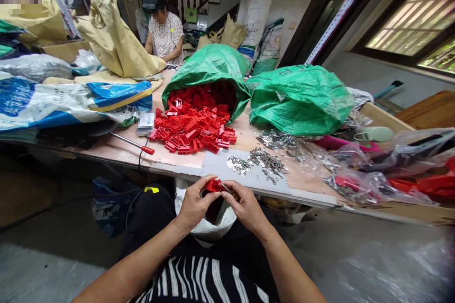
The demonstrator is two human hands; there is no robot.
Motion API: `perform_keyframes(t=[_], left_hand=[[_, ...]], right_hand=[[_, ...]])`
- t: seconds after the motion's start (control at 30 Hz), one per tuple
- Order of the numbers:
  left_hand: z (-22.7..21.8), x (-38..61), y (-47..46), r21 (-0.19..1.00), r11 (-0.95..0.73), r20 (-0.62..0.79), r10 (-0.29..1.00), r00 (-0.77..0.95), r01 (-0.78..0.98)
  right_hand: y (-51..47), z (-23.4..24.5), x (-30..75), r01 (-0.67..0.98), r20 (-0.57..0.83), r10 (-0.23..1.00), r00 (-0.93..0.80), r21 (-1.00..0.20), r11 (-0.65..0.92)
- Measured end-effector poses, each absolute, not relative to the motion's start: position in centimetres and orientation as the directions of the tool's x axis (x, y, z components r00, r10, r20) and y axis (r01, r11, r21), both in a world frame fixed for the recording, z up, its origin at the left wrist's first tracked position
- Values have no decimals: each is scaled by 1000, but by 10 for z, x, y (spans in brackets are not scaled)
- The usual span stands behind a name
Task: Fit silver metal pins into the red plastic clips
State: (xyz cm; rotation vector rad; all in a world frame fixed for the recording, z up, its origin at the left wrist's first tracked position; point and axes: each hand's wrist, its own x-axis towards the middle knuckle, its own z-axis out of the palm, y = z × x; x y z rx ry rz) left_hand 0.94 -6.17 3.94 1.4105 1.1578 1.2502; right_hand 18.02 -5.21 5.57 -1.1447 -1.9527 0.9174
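Head view: nearer you than the heap of boxy red parts, your left hand, closed to a pinch, has hold of a glossy red piece; your right hand pinches a slim shiny item against it, shape partly hidden. Beneath, a soft-rimmed white sack gapes. Right of the heap: thin silvery metal bits on a smooth grey sheet. Behind the heap: a crinkled green sack.

The premises are serving as a small-parts workshop: red plastic pieces are spilling from a green sack onto a worktable, where metal bits are lying heaped. A co-worker is occupying the far side; a staircase is rising behind.
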Motion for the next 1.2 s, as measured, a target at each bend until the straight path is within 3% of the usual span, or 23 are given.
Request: perform_keyframes(t=[0.2, 0.4, 0.63, 1.2], left_hand=[[44, 12, -64, 992, -30, 50, 986, 162, -122], [41, 11, -63, 994, -108, 108, 983, 152, -4], [37, 11, -63, 935, -302, 284, 952, 118, 186], [31, 12, -64, 935, -348, 346, 937, 46, 71]], right_hand=[[-49, 58, 182, 491, 166, 897, -410, -789, 370], [-49, 57, 183, 490, 181, 896, -407, -784, 381], [-52, 54, 180, 510, 271, 910, -313, -760, 402], [-55, 58, 181, 510, 280, 906, -317, -755, 412]])
